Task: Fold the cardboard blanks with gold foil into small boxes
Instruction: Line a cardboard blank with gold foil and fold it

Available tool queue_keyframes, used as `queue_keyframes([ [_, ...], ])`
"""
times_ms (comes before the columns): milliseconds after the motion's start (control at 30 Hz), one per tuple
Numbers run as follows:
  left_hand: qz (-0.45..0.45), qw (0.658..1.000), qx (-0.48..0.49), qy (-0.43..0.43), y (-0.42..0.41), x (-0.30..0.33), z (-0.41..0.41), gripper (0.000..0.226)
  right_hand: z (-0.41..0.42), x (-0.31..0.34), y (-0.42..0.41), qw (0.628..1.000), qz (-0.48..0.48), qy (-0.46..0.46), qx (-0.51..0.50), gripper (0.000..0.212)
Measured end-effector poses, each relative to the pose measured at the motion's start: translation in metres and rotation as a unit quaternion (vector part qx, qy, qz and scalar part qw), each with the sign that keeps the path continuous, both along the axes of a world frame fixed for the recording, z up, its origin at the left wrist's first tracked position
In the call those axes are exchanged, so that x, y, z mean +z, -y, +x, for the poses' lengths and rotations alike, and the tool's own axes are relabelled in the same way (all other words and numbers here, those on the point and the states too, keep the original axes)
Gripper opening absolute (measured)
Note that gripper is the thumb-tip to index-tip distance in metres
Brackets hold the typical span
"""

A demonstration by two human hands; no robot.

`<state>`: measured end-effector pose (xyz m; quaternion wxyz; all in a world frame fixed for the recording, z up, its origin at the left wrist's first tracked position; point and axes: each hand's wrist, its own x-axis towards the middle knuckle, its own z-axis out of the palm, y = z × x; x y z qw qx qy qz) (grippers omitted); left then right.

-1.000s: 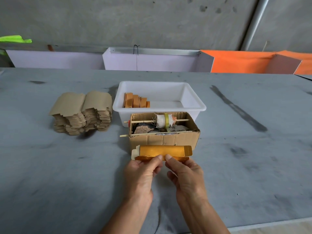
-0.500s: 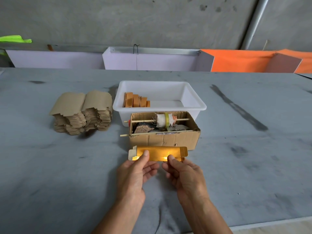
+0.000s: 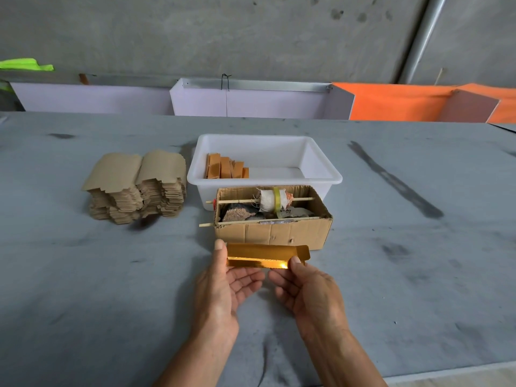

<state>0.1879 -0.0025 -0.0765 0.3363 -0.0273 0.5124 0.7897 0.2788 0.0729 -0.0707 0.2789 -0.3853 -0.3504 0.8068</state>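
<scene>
While I've got the gold blank (image 3: 266, 256) up off the table, just in front of the cardboard box (image 3: 272, 233), both hands are on it: L hand (image 3: 223, 286) has its thumb pressed on the left end w/ fingers loosely spread underneath, R hand (image 3: 310, 291) pinches the lower right edge, thumb on top, fingers curled below. Blank's lying long-ways, foil side toward me, rounded tab sticking out at the right end, one long panel already angled along a crease.

To do this fold well, I reckon: keep thumbs right on the score line, push w/ both at once so the crease runs straight end to end, don't squeeze the foil face or it'll dent. Tabs come after the long sides, prob.

Surroundings: grey table (image 3: 83, 289), scuffed w/ dark streaks. Stack of brown blanks (image 3: 136, 188) well off to the left. White tub (image 3: 321, 166) behind the box, few orange pieces (image 3: 226, 169) standing in its left corner. Box holds a roll on a stick (image 3: 272, 199) plus odd bits. Beyond: pale lilac and orange panels, concrete wall, a pipe at upper right.
</scene>
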Motion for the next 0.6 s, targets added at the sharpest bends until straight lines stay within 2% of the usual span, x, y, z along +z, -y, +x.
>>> queue_keyframes([
  [167, -0.033, 0.996, -0.022, -0.079, -0.0023, -0.0004, 0.0067, 0.015, -0.0003, 0.0006, -0.0009, 1.0, -0.005, 0.004, 0.003, 0.022],
  [267, -0.048, 0.995, -0.012, -0.081, -0.0054, -0.0019, 0.0063, 0.006, -0.0001, 0.001, -0.0003, 1.0, -0.009, 0.006, -0.002, 0.022],
  [433, -0.046, 0.996, 0.004, -0.074, -0.0069, -0.0032, 0.0038, 0.011, -0.002, 0.0024, 0.0029, 1.0, 0.003, 0.001, 0.004, 0.009],
  [600, -0.029, 0.998, -0.01, -0.055, -0.0069, -0.005, 0.0028, 0.006, -0.0065, 0.0031, 0.007, 0.999, 0.031, 0.017, -0.023, 0.012],
])
